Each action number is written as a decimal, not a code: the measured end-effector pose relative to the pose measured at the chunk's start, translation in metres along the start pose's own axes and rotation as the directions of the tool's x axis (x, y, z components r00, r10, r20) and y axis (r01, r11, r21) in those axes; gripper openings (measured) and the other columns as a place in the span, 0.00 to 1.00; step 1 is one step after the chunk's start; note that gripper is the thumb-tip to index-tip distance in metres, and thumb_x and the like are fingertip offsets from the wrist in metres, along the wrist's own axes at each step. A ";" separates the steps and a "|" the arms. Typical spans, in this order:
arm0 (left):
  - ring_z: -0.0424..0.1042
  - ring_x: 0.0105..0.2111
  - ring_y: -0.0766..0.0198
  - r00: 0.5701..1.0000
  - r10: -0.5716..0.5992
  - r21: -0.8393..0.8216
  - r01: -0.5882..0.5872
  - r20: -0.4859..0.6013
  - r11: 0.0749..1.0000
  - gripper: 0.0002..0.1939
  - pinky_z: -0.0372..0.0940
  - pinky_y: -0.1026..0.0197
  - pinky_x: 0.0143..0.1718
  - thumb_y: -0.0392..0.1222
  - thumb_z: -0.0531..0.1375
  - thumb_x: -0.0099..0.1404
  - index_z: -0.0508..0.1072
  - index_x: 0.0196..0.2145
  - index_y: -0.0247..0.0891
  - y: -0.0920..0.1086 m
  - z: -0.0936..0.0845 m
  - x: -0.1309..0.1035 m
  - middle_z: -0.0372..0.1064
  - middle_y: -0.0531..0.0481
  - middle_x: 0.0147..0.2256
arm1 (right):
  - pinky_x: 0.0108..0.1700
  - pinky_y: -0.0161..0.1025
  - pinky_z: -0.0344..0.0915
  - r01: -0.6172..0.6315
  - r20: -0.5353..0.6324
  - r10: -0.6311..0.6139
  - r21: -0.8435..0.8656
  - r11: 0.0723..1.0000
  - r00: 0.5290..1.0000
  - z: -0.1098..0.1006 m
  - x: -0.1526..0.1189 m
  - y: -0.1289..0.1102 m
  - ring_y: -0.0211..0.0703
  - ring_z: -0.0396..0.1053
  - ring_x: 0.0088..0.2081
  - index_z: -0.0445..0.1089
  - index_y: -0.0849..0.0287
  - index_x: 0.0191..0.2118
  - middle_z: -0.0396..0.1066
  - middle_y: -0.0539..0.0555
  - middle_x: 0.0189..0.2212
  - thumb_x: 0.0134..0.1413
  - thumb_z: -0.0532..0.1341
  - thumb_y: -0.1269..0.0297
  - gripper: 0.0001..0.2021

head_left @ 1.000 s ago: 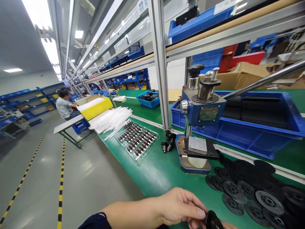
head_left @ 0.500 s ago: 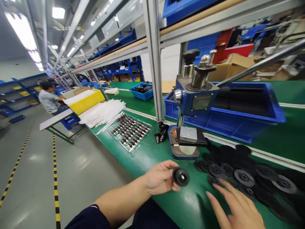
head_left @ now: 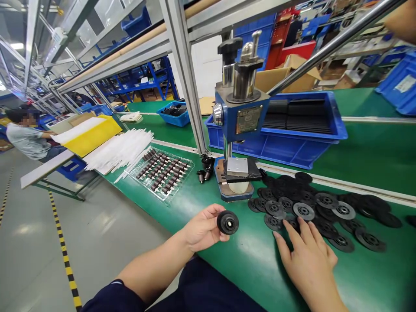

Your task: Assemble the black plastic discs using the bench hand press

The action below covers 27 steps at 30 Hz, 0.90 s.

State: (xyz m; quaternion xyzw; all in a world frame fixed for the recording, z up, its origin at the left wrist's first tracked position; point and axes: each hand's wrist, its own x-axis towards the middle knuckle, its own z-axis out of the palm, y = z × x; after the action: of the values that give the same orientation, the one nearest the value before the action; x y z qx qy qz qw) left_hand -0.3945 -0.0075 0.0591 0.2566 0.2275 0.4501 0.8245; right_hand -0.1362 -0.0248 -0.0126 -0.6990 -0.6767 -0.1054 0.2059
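Observation:
Between the thumb and fingers of my left hand (head_left: 204, 229) is a round black part (head_left: 227, 222) with a small pale centre, held above the green table (head_left: 250, 264). My right hand (head_left: 305, 255) has its fingers spread, with the fingertips at the near edge of a pile of flat black discs (head_left: 274, 209). A greyer disc (head_left: 303, 211) lies just beyond those fingertips. Behind my left hand stands a blue hand press (head_left: 242, 117), with a metal block (head_left: 237, 166) on a black plate at its base. Small black parts (head_left: 205, 169) lie left of the press.
A clear tray (head_left: 165, 173) of dark cylinders lies left of the press, beside white strips (head_left: 120, 149). Behind the press is a blue bin (head_left: 273, 147) of black plates. A metal post (head_left: 185, 73) rises nearby. A person (head_left: 29, 134) sits at far left.
The camera view has turned to the right. My right hand has come down to the near edge of the disc pile. My left hand still holds the round black part.

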 end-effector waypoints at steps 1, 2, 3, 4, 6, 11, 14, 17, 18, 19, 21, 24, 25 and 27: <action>0.68 0.25 0.68 1.000 0.001 -0.005 -0.001 0.005 1.000 0.13 0.57 0.63 0.27 0.40 0.68 0.58 0.72 0.40 0.42 0.000 0.000 0.000 0.72 0.50 0.32 | 0.54 0.57 0.57 -0.002 -0.001 0.002 0.002 1.000 1.000 0.000 0.000 0.000 0.61 0.52 0.63 0.71 0.63 0.51 0.57 0.65 0.61 0.67 0.46 0.54 0.23; 0.68 0.25 0.68 1.000 0.001 -0.009 -0.001 0.011 1.000 0.12 0.57 0.63 0.27 0.40 0.68 0.58 0.72 0.40 0.42 0.000 0.000 0.000 0.72 0.50 0.33 | 0.54 0.57 0.57 -0.004 -0.002 0.004 0.004 1.000 1.000 0.000 0.000 0.000 0.61 0.51 0.63 0.71 0.63 0.51 0.57 0.65 0.61 0.67 0.46 0.54 0.23; 0.68 0.25 0.68 1.000 -0.001 -0.012 0.001 0.016 1.000 0.12 0.57 0.63 0.27 0.40 0.68 0.58 0.72 0.40 0.42 0.000 0.000 0.001 0.73 0.50 0.33 | 0.54 0.57 0.57 -0.008 -0.003 0.008 0.006 1.000 1.000 0.000 0.000 0.000 0.61 0.51 0.63 0.71 0.63 0.51 0.57 0.65 0.61 0.67 0.46 0.54 0.23; 0.69 0.25 0.68 1.000 -0.005 -0.014 0.005 0.021 1.000 0.12 0.57 0.63 0.27 0.40 0.67 0.58 0.72 0.40 0.42 0.000 -0.001 0.001 0.73 0.50 0.33 | 0.54 0.57 0.57 -0.011 -0.004 0.011 0.008 1.000 1.000 0.000 0.000 -0.001 0.61 0.51 0.63 0.71 0.63 0.51 0.57 0.65 0.61 0.67 0.45 0.54 0.23; 0.69 0.25 0.67 1.000 -0.010 -0.020 0.011 0.022 1.000 0.12 0.58 0.64 0.27 0.39 0.67 0.58 0.72 0.40 0.42 0.000 -0.001 0.001 0.73 0.50 0.33 | 0.54 0.57 0.56 -0.013 -0.005 0.013 0.015 1.000 1.000 0.000 0.000 -0.001 0.61 0.51 0.63 0.71 0.63 0.51 0.57 0.65 0.61 0.67 0.45 0.54 0.24; 0.70 0.26 0.67 1.000 -0.012 -0.034 0.012 0.022 0.999 0.12 0.58 0.63 0.27 0.39 0.68 0.58 0.72 0.40 0.41 0.000 -0.002 0.000 0.73 0.49 0.34 | 0.53 0.57 0.56 -0.012 -0.016 0.013 0.026 1.000 1.000 0.001 0.000 -0.001 0.62 0.52 0.63 0.71 0.63 0.50 0.58 0.65 0.60 0.67 0.45 0.53 0.24; 0.70 0.25 0.67 1.000 -0.007 -0.031 0.008 0.020 0.999 0.12 0.58 0.63 0.27 0.39 0.68 0.58 0.72 0.40 0.41 0.000 -0.003 0.000 0.73 0.49 0.33 | 0.53 0.56 0.57 -0.005 -0.021 0.006 0.030 1.000 1.000 0.001 0.000 -0.001 0.61 0.52 0.63 0.70 0.63 0.50 0.58 0.65 0.60 0.67 0.46 0.54 0.22; 0.69 0.25 0.67 1.000 -0.005 -0.029 0.006 0.017 1.000 0.12 0.57 0.63 0.27 0.39 0.67 0.58 0.72 0.40 0.42 0.000 -0.003 -0.001 0.73 0.49 0.33 | 0.54 0.57 0.57 -0.007 -0.028 0.008 0.036 0.999 1.000 0.001 -0.001 -0.001 0.62 0.52 0.63 0.70 0.62 0.51 0.58 0.65 0.60 0.67 0.47 0.54 0.21; 0.69 0.25 0.67 1.000 -0.005 -0.028 0.005 0.017 1.000 0.12 0.57 0.63 0.27 0.39 0.67 0.58 0.72 0.40 0.42 0.000 -0.003 -0.001 0.73 0.49 0.33 | 0.54 0.57 0.57 -0.008 -0.032 0.010 0.039 0.999 0.999 0.001 -0.001 -0.001 0.62 0.52 0.63 0.70 0.62 0.51 0.58 0.65 0.60 0.67 0.47 0.54 0.21; 0.69 0.25 0.67 1.000 -0.005 -0.025 0.005 0.016 1.000 0.12 0.57 0.63 0.27 0.39 0.67 0.58 0.72 0.39 0.42 0.000 -0.003 -0.001 0.72 0.49 0.32 | 0.54 0.57 0.57 -0.007 -0.033 0.008 0.042 0.999 0.999 0.001 -0.001 0.000 0.62 0.52 0.63 0.70 0.63 0.51 0.58 0.65 0.60 0.67 0.47 0.54 0.21; 0.68 0.25 0.67 1.000 -0.007 -0.016 0.007 0.008 1.000 0.12 0.57 0.63 0.27 0.39 0.67 0.58 0.72 0.39 0.42 0.000 -0.003 -0.001 0.72 0.50 0.32 | 0.54 0.57 0.57 -0.002 -0.036 0.004 0.047 0.999 0.999 0.001 -0.001 0.000 0.62 0.53 0.63 0.70 0.63 0.51 0.59 0.66 0.60 0.67 0.47 0.54 0.22; 0.68 0.25 0.67 1.000 -0.010 -0.009 0.010 -0.003 1.000 0.12 0.56 0.63 0.27 0.40 0.68 0.57 0.72 0.39 0.41 -0.001 -0.004 0.000 0.71 0.50 0.32 | 0.54 0.58 0.57 -0.002 -0.029 0.004 0.051 0.999 1.000 0.001 -0.001 0.000 0.63 0.53 0.63 0.70 0.63 0.51 0.59 0.66 0.60 0.67 0.47 0.54 0.22; 0.68 0.25 0.67 1.000 -0.011 -0.010 0.011 -0.003 1.000 0.13 0.56 0.63 0.27 0.40 0.68 0.57 0.72 0.39 0.41 -0.001 -0.004 0.000 0.71 0.50 0.32 | 0.54 0.58 0.57 -0.004 -0.025 0.006 0.052 0.999 1.000 0.002 -0.001 0.000 0.63 0.53 0.63 0.70 0.63 0.51 0.59 0.66 0.60 0.67 0.47 0.54 0.22; 0.68 0.25 0.67 1.000 -0.016 -0.012 0.016 0.001 1.000 0.13 0.56 0.63 0.28 0.40 0.68 0.57 0.71 0.39 0.41 -0.001 -0.004 0.001 0.71 0.50 0.32 | 0.54 0.58 0.57 -0.011 -0.021 0.013 0.054 0.998 1.000 0.001 0.000 0.000 0.62 0.53 0.63 0.70 0.63 0.50 0.59 0.65 0.60 0.67 0.46 0.54 0.22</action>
State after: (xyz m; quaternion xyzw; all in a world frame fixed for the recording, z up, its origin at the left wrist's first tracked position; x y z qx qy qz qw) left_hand -0.3961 -0.0064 0.0548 0.2497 0.2264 0.4446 0.8299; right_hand -0.1363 -0.0244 -0.0139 -0.6961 -0.6728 -0.0932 0.2325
